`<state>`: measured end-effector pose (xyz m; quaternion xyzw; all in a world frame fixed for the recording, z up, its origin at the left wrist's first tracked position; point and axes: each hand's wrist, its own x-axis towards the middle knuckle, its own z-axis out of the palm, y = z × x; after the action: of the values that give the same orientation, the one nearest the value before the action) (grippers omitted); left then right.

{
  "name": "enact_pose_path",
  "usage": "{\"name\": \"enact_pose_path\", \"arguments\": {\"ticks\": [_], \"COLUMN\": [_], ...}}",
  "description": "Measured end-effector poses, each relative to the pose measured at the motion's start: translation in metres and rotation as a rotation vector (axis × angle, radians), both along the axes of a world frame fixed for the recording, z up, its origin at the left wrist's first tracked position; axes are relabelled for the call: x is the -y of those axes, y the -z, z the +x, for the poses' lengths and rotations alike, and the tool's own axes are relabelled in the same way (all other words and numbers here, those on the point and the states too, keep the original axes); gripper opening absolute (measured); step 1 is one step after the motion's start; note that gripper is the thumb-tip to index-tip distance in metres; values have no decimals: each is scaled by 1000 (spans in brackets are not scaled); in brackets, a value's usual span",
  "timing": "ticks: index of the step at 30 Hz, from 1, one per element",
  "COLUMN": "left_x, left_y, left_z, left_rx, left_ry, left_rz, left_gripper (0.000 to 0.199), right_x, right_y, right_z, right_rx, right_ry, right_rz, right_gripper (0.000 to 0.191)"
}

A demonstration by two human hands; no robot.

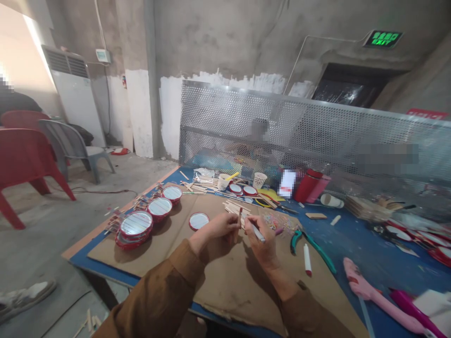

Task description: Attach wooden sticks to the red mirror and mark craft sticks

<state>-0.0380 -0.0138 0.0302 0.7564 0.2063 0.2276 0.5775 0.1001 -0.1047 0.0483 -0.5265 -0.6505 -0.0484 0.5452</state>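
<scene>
My left hand (223,228) pinches a short wooden stick (240,217) upright; its upper end looks dark red. Facing it, my right hand (263,244) is closed round a white marker pen (259,234), its tip end near the stick. Whether the two touch, I cannot tell. Both hands are above a sheet of brown cardboard (243,286). Just beyond them lies a pile of wooden sticks (230,206). A round, red-rimmed silver disc (199,221) rests left of my hands, and small coloured bands (282,221) are scattered to the right.
Stacks of red-rimmed discs (136,224) line the cardboard's left side. Teal-handled pliers (313,246) and a red-capped white marker (307,259) lie at right, beyond them a pink glue gun (373,291). Paper cups (223,181) and a red bottle (308,185) stand before a perforated metal screen (225,122).
</scene>
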Motion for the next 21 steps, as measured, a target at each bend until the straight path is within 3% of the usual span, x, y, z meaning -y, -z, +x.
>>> {"name": "enact_pose_path", "arguments": {"ticks": [21], "left_x": [-1], "left_y": [1], "left_z": [1], "left_rx": [-1], "left_ry": [-20], "left_rz": [13], "left_gripper": [29], "right_x": [5], "right_y": [-1], "right_z": [-1], "right_rx": [-28], "right_ry": [26], "right_rz": [-30], "right_gripper": [19]}}
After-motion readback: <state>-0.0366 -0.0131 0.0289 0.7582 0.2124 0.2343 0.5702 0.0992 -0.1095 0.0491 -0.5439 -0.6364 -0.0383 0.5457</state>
